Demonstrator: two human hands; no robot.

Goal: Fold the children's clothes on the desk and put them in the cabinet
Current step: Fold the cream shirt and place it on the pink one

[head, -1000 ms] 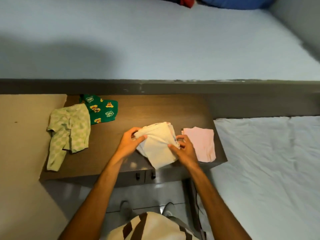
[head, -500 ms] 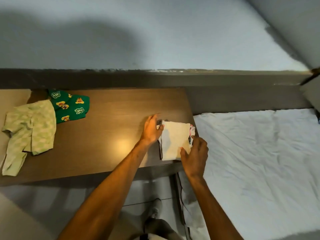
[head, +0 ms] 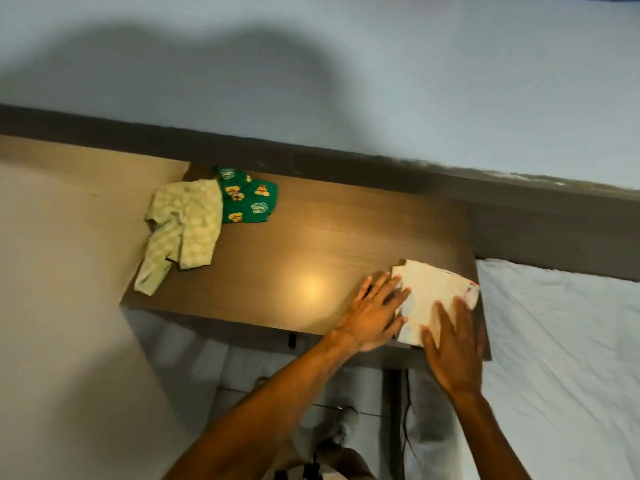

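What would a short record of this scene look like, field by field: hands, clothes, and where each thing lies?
surface: brown wooden desk
left hand: flat and open, fingers spread, touching the left edge of the folded cream garment
right hand: flat and open, pressing on the near part of the same garment
folded cream garment: at the desk's right end, a pink edge showing beneath it on the right
pale green checked garment: unfolded, at the desk's left end
dark green printed garment: unfolded, partly under the pale green one
beside the desk: white bed sheet, to the right
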